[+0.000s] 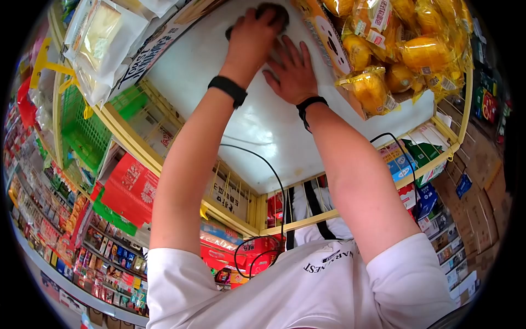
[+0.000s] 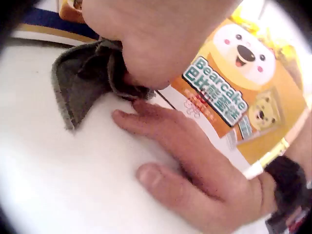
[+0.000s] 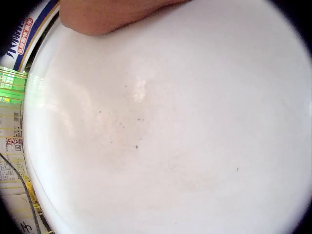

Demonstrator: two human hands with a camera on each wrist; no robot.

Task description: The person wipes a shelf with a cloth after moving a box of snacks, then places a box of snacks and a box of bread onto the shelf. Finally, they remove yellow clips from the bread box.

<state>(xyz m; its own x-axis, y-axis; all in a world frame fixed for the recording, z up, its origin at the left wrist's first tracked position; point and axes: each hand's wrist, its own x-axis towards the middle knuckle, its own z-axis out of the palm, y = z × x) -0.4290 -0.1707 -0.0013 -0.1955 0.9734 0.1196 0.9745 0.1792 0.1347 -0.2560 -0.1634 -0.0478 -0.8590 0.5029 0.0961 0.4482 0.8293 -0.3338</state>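
Cloth (image 2: pixel 80 80), one item: we find it bunched beneath the left hand (image 2: pixel 146 39), on the white shelf top (image 1: pixel 263 131). Dark grey-green, crumpled, edge frayed. Left hand: fingers curled tight around it. Right hand (image 2: pixel 195 165): fingers straight and spread, flat on the shelf just beside the cloth, alongside the Bearcake box (image 2: pixel 243 87).

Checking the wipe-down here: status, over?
Left hand grips cloth on white shelf. Right hand flat, open, beside box. Box close beside cloth.
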